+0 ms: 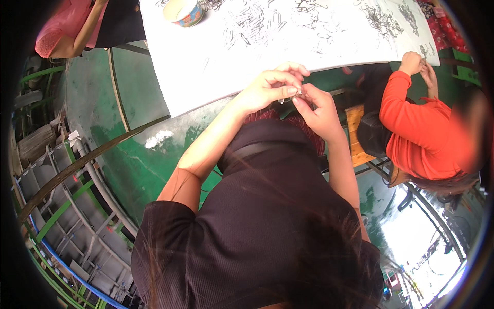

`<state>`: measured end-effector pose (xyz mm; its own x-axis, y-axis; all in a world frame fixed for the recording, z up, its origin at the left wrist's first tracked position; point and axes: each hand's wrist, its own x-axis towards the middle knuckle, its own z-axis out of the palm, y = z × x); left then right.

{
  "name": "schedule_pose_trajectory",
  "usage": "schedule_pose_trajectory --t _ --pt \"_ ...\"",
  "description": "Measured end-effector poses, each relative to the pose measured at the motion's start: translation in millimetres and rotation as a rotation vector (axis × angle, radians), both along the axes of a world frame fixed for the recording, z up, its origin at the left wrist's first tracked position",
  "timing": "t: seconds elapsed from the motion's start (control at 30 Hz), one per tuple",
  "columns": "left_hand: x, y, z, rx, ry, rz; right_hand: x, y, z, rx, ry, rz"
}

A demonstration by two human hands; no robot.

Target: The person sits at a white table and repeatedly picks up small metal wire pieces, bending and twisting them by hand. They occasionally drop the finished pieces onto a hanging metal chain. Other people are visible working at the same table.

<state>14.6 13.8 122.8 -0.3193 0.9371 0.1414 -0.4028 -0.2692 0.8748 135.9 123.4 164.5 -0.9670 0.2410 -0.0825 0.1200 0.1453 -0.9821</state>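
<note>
My left hand [265,88] and my right hand [320,110] meet just past the near edge of the white table [200,77], above my lap. Their fingertips pinch a small shiny piece [297,92] between them; it is too small to tell its kind. The left thumb and index finger close on it, while the other left fingers curl loosely. On the right, thumb and fingers press together from the other side. Across the table lie many short grey strips [252,23] and dark thin curved pieces [314,23].
A round patterned tub [183,12] stands at the table's far left. To my right sits a co-worker in an orange-red top [419,123], hands raised at the table edge. Another person in pink [67,28] is at the far left. Metal racks [77,206] line the left side.
</note>
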Motion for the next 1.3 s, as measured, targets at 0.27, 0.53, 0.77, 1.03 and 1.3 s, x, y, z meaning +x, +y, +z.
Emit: schedule_pose_trajectory --t 0.27,0.53,0.77,1.03,1.3 --pt "-4.1 -8.5 3.8 0.055 -0.014 0.003 -17.8 75.1 -71.4 -0.028 -0.090 -0.267" --pt "0.4 -16.2 -3.0 0.026 -0.075 -0.026 -133.9 139.3 -99.6 0.742 -0.363 -0.522" --pt "1.0 -24.7 1.8 -0.047 -0.007 -0.109 -163.8 143.9 -99.7 0.903 -0.646 -0.387" --pt "-5.5 -20.6 3.1 -0.096 -0.013 -0.135 -127.2 133.5 -101.5 0.598 -0.108 -0.151" --pt "-3.8 -13.5 0.4 -0.069 -0.087 -0.156 -93.8 135.2 -94.1 -0.641 -0.295 -0.312"
